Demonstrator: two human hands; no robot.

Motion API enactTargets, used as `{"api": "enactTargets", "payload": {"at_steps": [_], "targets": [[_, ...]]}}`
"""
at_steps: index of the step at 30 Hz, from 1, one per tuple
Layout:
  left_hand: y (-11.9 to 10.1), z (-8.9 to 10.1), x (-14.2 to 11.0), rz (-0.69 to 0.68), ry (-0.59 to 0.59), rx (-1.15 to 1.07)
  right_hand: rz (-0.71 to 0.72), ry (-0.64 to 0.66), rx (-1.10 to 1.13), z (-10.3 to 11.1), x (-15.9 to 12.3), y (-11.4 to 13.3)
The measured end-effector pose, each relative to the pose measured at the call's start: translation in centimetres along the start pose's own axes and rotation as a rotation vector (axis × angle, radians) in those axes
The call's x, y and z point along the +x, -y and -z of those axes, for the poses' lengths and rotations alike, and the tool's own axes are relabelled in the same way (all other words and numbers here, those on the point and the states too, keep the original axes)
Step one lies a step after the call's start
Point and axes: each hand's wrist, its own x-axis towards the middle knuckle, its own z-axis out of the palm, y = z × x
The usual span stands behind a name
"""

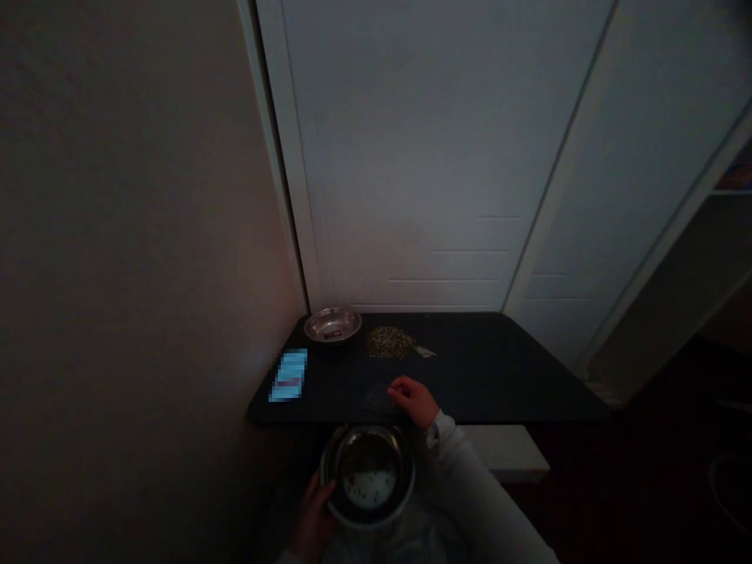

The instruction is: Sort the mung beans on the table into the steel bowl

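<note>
My left hand [316, 507] grips the left rim of a shiny metal bowl [405, 492], held below the table's front edge. Several small dark bits lie in the bowl. Over the front of the table, my right hand [414, 400] is curled with thumb and fingertips together; whatever they may hold is too small to make out. Beneath its fingertips is a faint, hazy patch [376, 396] on the dark surface. Farther back lies a heap of mixed grains or seeds [389, 342], with a small pale, flat piece [425, 352] at its right side.
A second, shallow metal bowl [333, 327] with a label inside stands at the back left of the black table [499, 368]. A lit, blurred-out screen [289, 376] lies at the left edge. White panels rise behind, and a wall borders the left. The room is dim.
</note>
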Motion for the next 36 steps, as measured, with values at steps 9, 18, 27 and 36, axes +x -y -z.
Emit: {"api": "enactTargets", "payload": {"at_steps": [9, 18, 27, 36], "targets": [[-0.7, -1.2, -1.2, 0.034, -0.02, -0.02, -0.002, 0.15, -0.062, 0.2, -0.2, 0.1], [0.2, 0.2, 0.6, -0.014, 0.025, -0.035, -0.032, -0.152, 0.17, 0.6, 0.3, -0.3], [0.3, 0.0, 0.1, -0.026, 0.019, -0.006, -0.021, -0.081, -0.076, 0.1, 0.0, 0.0], [-0.1, -0.3, -0.3, -0.017, 0.018, -0.034, -0.039, -0.226, 0.037, 0.3, 0.2, 0.0]]}}
